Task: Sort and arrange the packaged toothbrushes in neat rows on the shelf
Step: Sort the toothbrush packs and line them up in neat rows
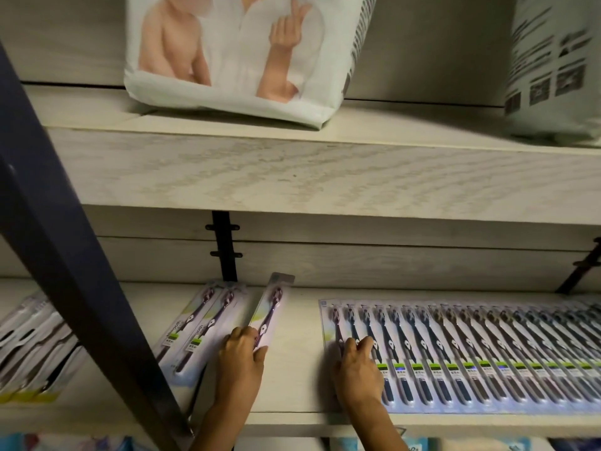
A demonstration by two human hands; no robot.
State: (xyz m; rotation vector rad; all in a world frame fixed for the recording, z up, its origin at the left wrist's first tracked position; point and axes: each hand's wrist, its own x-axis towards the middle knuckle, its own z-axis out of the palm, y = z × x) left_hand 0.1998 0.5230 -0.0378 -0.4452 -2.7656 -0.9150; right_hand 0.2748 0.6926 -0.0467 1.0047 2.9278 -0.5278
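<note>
At the far left of the frame, behind the dark post [65, 255], a pile of packs [29, 346] lies on the shelf [299, 369], well apart from what I am working on. Right of the post a pair of packs [198, 333] lies side by side, slanted, with the brush heads toward the back wall and leaning to the right.

My left hand [242, 356] sits just beside that pair. Its fingers are curled over the lower end of the loose pack [274, 304] and the thumb is against its right edge, so it grips that pack. The loose pack's long axis runs from my hand at the front up toward the back wall, with the brush head at the far end. It tilts right at the top, though less than the pair does.

Then comes a bare strip of shelf, in the lower middle of the frame.

My right hand [357, 372] rests with bent fingers on the leftmost packs of the long row [487, 349]. I cannot tell whether it pinches an edge or only presses down. The row's packs overlap evenly out to the right edge of the frame, heads to the back and handles to the front.

As I judge it, the loose pack belongs at the row's left end. That lies to the right of my left hand, across the bare strip. The pack would need turning slightly to match the row's front-to-back line.
</note>
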